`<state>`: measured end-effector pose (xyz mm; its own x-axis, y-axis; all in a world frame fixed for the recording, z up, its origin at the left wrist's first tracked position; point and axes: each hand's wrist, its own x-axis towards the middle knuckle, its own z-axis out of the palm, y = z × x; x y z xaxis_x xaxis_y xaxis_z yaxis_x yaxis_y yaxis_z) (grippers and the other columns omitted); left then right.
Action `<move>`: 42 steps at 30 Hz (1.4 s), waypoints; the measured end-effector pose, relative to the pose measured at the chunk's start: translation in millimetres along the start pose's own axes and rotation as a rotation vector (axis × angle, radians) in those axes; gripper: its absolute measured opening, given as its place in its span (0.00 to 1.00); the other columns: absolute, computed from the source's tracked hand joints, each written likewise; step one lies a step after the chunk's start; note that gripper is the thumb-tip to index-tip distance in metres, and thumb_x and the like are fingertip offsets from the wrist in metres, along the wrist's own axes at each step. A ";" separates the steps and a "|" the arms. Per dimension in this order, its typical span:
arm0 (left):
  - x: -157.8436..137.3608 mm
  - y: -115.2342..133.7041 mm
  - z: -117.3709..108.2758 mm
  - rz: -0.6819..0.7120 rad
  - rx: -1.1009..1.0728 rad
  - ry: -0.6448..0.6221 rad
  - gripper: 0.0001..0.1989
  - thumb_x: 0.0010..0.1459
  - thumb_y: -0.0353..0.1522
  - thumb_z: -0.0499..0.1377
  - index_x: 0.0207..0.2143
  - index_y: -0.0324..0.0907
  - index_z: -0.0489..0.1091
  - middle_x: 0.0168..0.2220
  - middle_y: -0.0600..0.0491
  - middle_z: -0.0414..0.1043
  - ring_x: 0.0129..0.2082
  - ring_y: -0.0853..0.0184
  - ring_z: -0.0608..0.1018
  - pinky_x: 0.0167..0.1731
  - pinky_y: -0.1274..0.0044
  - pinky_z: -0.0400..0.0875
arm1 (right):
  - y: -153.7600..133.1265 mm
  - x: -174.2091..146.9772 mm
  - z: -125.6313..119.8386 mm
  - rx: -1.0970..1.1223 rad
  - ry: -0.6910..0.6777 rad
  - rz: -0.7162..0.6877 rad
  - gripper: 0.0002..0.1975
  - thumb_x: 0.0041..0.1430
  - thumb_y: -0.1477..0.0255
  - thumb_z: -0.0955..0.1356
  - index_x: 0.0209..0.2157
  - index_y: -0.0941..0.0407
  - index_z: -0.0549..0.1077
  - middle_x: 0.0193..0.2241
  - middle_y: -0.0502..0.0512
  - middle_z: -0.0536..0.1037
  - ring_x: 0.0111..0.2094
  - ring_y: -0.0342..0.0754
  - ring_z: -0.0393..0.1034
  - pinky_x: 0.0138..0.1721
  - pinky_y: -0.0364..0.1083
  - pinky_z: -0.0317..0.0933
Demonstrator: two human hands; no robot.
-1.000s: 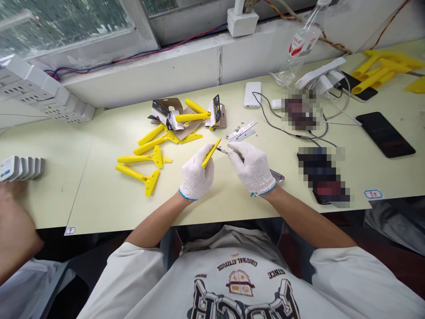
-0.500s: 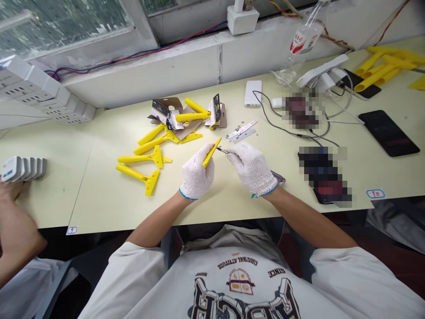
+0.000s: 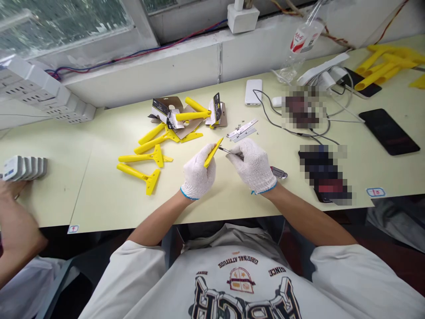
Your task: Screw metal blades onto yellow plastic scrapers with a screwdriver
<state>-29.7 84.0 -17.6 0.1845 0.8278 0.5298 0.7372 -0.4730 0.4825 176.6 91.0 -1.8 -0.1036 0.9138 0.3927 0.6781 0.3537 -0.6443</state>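
My left hand [image 3: 199,173], in a white knit glove, is closed around a yellow plastic scraper part [image 3: 213,153], seen nearly edge-on. Any portion inside the palm is hidden. My right hand [image 3: 253,165], gloved too, grips a screwdriver [image 3: 229,152] whose thin shaft points left. Its tip is close beside the yellow part; contact cannot be made out. The handle's end shows behind the wrist. Yellow scrapers [image 3: 146,178] lie left of my hands. Metal blades [image 3: 244,130] with several small screws rest just beyond my right hand.
Opened cardboard packaging [image 3: 166,110] sits behind the scrapers. On the right are a white power bank [image 3: 253,92], cables, phones [image 3: 389,132], a plastic bottle [image 3: 300,46] and yellow handles [image 3: 381,66]. A co-worker's arm [image 3: 20,230] is at far left, beside stacked white devices [image 3: 25,168].
My right hand has shifted its hold on the screwdriver, and more of the handle shows behind it. The tip remains near the yellow part. My left hand keeps its grip.
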 end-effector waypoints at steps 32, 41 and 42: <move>-0.2 -0.6 -1.5 0.043 0.024 0.028 0.22 0.75 0.30 0.50 0.65 0.41 0.73 0.60 0.43 0.82 0.57 0.61 0.86 0.60 0.71 0.80 | 1.3 -2.4 -0.7 -0.059 0.003 -0.036 0.08 0.72 0.68 0.73 0.39 0.59 0.79 0.36 0.57 0.82 0.37 0.46 0.73 0.43 0.46 0.63; -0.2 -0.2 -2.2 0.044 0.006 0.024 0.22 0.76 0.31 0.50 0.66 0.42 0.74 0.59 0.43 0.82 0.57 0.60 0.86 0.59 0.71 0.80 | 0.6 -2.0 -3.2 -0.086 -0.056 -0.088 0.14 0.77 0.69 0.68 0.37 0.58 0.81 0.33 0.56 0.80 0.35 0.45 0.70 0.41 0.45 0.58; -0.4 0.3 -2.7 0.043 0.005 0.018 0.22 0.76 0.32 0.50 0.66 0.42 0.74 0.60 0.43 0.82 0.56 0.60 0.86 0.59 0.71 0.80 | 0.8 -2.4 -3.1 -0.086 -0.044 -0.074 0.13 0.76 0.68 0.69 0.37 0.58 0.82 0.33 0.56 0.81 0.35 0.45 0.70 0.41 0.45 0.58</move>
<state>-31.3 82.7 -15.8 0.2043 0.8014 0.5622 0.7319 -0.5065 0.4558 179.6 88.5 -1.3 -0.1866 0.8943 0.4066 0.7273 0.4040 -0.5548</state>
